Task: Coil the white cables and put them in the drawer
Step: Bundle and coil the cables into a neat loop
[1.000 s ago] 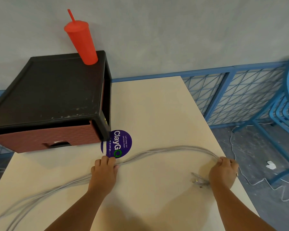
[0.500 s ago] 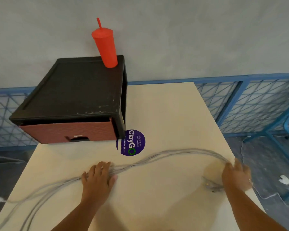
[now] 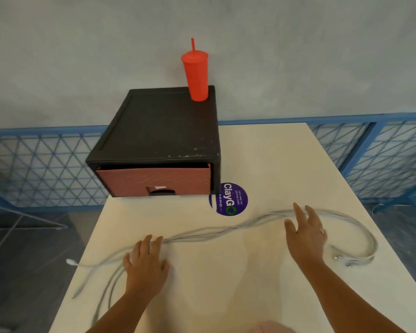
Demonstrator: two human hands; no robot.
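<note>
Grip: left hand (image 3: pixel 145 263) flat on white cables (image 3: pixel 226 229), stretched left-right.

The left forearm (image 3: pixel 123 311) and right forearm (image 3: pixel 341 296) are bare as far down as the view shows, and so are the left hand (image 3: pixel 145 263) and right hand (image 3: pixel 305 234). The right hand wears a small ring (image 3: pixel 321 230) with a pale glint on one finger. Between the arms shows a blurred pale pink patch (image 3: pixel 270 327), perhaps clothing; too soft to tell.
</note>
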